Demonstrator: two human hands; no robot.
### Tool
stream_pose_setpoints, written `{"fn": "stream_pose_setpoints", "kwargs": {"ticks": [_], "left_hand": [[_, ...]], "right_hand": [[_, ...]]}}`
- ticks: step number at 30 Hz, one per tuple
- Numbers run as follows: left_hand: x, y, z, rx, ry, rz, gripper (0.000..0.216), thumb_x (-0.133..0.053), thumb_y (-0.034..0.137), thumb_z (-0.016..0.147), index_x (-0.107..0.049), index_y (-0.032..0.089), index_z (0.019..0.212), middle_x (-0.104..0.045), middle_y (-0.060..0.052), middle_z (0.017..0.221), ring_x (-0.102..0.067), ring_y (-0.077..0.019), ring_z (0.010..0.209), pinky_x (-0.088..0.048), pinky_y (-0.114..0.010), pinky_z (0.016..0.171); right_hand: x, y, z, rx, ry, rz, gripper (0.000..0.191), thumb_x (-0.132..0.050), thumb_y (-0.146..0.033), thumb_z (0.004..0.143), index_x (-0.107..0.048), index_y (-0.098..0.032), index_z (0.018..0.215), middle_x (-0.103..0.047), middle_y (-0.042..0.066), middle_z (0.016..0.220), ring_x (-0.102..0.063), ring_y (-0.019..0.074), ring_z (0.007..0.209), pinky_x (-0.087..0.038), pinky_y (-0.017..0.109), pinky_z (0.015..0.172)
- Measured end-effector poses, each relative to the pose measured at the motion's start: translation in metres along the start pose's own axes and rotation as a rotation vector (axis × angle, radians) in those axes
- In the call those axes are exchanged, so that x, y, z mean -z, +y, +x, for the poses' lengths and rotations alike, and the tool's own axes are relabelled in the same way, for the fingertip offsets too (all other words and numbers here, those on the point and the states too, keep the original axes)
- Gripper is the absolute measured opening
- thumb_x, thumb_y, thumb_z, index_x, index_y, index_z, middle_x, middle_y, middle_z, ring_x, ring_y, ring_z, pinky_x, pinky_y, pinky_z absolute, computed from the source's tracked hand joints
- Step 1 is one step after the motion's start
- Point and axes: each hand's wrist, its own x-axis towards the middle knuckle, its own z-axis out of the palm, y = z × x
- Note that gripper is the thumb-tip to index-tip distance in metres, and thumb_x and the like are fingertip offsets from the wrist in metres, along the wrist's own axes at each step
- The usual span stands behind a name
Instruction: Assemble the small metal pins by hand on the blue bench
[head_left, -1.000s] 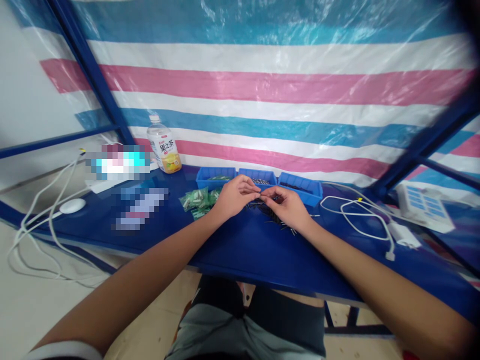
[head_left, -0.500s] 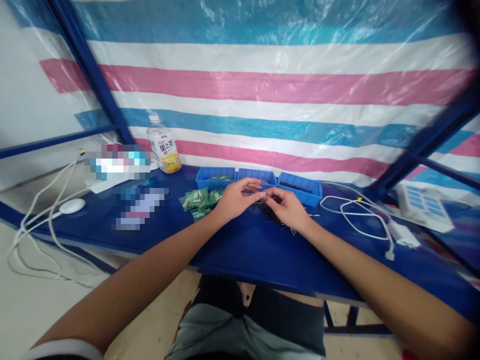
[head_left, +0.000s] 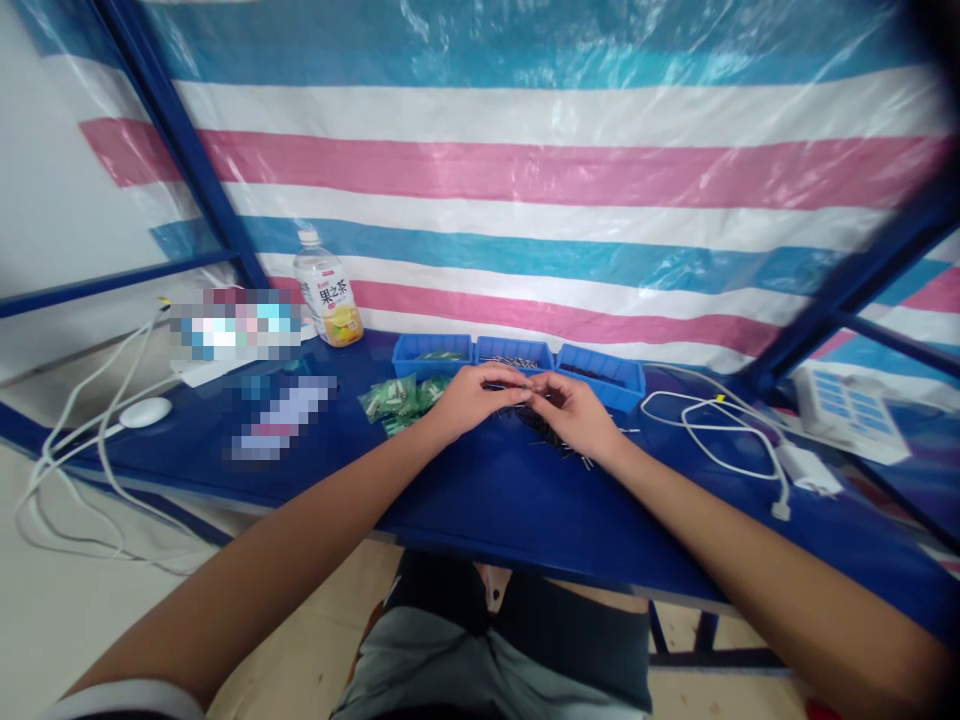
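Note:
My left hand [head_left: 484, 398] and my right hand [head_left: 568, 408] meet fingertip to fingertip over the blue table. Thumb and fingers of each are pinched together; whatever they hold is too small to make out. Under and beside my right hand lies a pile of thin dark pins [head_left: 559, 440], partly covered by it. Just behind my hands stand three blue bins: the left bin [head_left: 405, 367] has something green in it, the middle bin [head_left: 482, 347] silvery small pieces, the right bin [head_left: 626, 395] dark ones. Green plastic packets [head_left: 394, 400] lie left of my left hand.
A drink bottle [head_left: 328, 295] stands at the back left. White cables [head_left: 105, 440] and a round white device [head_left: 145, 412] are on the left. A charger [head_left: 808, 468] with its cord and a white power strip [head_left: 855, 415] lie right. Striped sheeting [head_left: 525, 180] hangs behind the blue table [head_left: 495, 510].
My left hand has lowered slightly and its fingers have drawn in toward my right fingertips, showing more of the middle bin. My right hand has barely moved.

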Motion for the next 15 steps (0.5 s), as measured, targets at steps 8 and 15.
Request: {"fn": "stream_pose_setpoints", "kwargs": {"ticks": [8, 15], "left_hand": [[-0.001, 0.002, -0.001, 0.091, 0.035, -0.061, 0.033, -0.081, 0.040, 0.086, -0.081, 0.019, 0.111, -0.078, -0.011, 0.119, -0.073, -0.0260, 0.111, -0.054, -0.043, 0.105], [-0.002, 0.006, -0.001, 0.162, 0.038, -0.114, 0.032, -0.079, 0.043, 0.087, -0.082, 0.017, 0.107, -0.079, -0.011, 0.117, -0.073, -0.0243, 0.104, -0.057, -0.040, 0.098]], "right_hand": [[0.002, -0.009, 0.000, -0.016, -0.009, -0.023, 0.031, -0.066, -0.050, 0.096, -0.078, -0.023, 0.104, -0.078, 0.004, 0.097, -0.070, 0.0218, 0.086, -0.056, 0.035, 0.080], [0.000, -0.011, -0.001, -0.041, -0.026, -0.020, 0.036, -0.064, -0.055, 0.096, -0.077, -0.022, 0.099, -0.075, 0.003, 0.085, -0.066, 0.0187, 0.072, -0.054, 0.031, 0.067]]}}
